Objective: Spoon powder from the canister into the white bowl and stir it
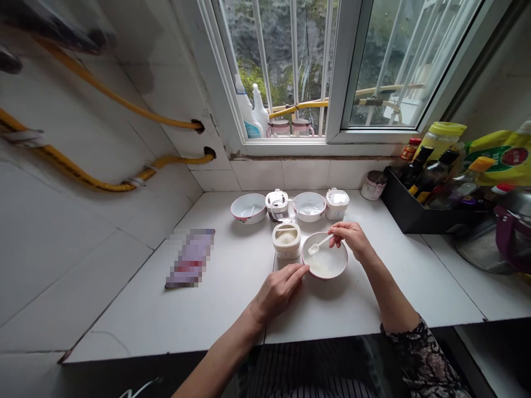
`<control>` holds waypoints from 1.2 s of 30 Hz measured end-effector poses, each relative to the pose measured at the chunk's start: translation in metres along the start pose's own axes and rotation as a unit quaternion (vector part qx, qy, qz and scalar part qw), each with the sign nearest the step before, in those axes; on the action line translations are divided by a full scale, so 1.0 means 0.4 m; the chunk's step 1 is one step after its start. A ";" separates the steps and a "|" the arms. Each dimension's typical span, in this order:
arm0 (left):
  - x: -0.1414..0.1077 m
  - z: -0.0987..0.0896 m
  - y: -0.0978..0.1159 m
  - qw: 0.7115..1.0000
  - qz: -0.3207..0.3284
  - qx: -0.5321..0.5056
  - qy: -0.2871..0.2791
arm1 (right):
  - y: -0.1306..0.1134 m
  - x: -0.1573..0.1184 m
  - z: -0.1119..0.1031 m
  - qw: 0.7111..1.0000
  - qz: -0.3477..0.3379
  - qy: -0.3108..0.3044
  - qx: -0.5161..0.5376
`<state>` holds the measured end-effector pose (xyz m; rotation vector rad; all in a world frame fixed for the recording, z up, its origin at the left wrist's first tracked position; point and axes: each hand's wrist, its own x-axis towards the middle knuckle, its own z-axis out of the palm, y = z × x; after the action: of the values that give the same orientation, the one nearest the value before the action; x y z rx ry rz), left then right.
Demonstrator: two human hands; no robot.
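Counter [232, 304]: we look down on a white surface that runs up to a tiled wall, below a window [286, 61] with bars outside.
Right hand [349, 237]: we see its thumb and fingers pinched closed on the handle of a small white spoon [322, 243].
Spoon: it slants down to the left, its scoop over the left part of a white front bowl [334, 260]; whether the scoop touches the bowl, we cannot tell.
Left hand [277, 290]: its fingers stretch out loosely, close together, gripping nothing; the tips meet the bowl's left rim.
Front bowl: it sits upright near the counter's front edge, between the two hands, with a little pale material inside.
Uncovered canister [286, 252]: just left of the bowl, we find it filled with pale grains.
Back row: from left to right, we count a flower-patterned bowl [243, 218], a canister with its clear lid raised [276, 197], a second white bowl [309, 217] and a clear-lidded canister [337, 211].
Far right: a black box [415, 218] holds bottles [431, 171].
Far left: a purple item [193, 257] lies flat, too pixelated for us to identify.
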<state>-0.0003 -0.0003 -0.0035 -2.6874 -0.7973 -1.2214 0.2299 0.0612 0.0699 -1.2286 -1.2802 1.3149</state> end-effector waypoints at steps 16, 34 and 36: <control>0.021 -0.003 0.010 1.000 0.009 0.004 0.022 | -0.031 -0.026 0.131 0.888 -0.357 0.051 -0.286; 0.011 -0.006 0.005 1.000 -0.005 -0.004 0.003 | -0.017 -0.022 -0.012 0.969 -0.133 0.022 -0.207; 0.011 -0.007 0.005 1.000 -0.004 -0.004 0.001 | -0.012 -0.027 -0.009 0.949 -0.144 0.023 -0.279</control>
<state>0.0014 -0.0010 0.0018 -2.6925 -0.8041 -1.2313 0.2343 0.0513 0.0756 -1.3669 -1.7938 0.7255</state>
